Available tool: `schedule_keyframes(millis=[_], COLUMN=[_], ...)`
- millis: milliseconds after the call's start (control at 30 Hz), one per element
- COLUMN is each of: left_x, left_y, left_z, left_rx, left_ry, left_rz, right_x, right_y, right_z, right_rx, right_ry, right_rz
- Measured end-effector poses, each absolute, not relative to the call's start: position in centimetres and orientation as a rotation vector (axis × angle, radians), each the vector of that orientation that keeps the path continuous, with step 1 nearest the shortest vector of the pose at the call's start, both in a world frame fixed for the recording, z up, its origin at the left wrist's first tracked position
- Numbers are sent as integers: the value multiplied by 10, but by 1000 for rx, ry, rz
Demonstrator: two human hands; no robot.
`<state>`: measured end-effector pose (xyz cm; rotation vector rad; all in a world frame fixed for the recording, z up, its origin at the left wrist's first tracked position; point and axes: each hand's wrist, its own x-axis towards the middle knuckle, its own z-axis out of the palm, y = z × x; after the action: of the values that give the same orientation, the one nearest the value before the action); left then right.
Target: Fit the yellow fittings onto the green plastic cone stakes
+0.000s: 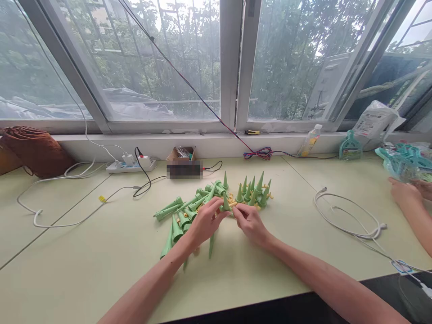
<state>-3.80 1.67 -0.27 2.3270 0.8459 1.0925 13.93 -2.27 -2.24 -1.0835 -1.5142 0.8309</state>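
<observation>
A green plastic cone-shaped spike is pinched near its wide base between the thumb and fingertips of the left hand, tip up. A small yellow plastic piece is pressed against that base by the closed fingertips of the right hand; how far it is seated cannot be told. Left of the held spike, a heap of like green spikes lies flat on the pale green tabletop. Just behind it, a cluster of upright green spikes is seen, with loose yellow bits at their feet. Far right of it, a co-worker's hand is busy with teal plastic items, and a white cable is looped between. The yellow piece is judged likely to be lost among the loose bits if the pinch slips. The upright cluster could be toppled if the held spike is pushed forward.
</observation>
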Motion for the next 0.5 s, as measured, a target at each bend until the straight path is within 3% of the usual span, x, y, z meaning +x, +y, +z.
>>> schedule_keyframes(millis=[500], left_x=[-30], left_y=[12], left_z=[2], left_rx=[2298], left_ry=[913], left_rz=[1162], right_x=[138], right_y=[-17], right_z=[-28], right_rx=[-1086], right_ry=[-1498], right_rz=[809])
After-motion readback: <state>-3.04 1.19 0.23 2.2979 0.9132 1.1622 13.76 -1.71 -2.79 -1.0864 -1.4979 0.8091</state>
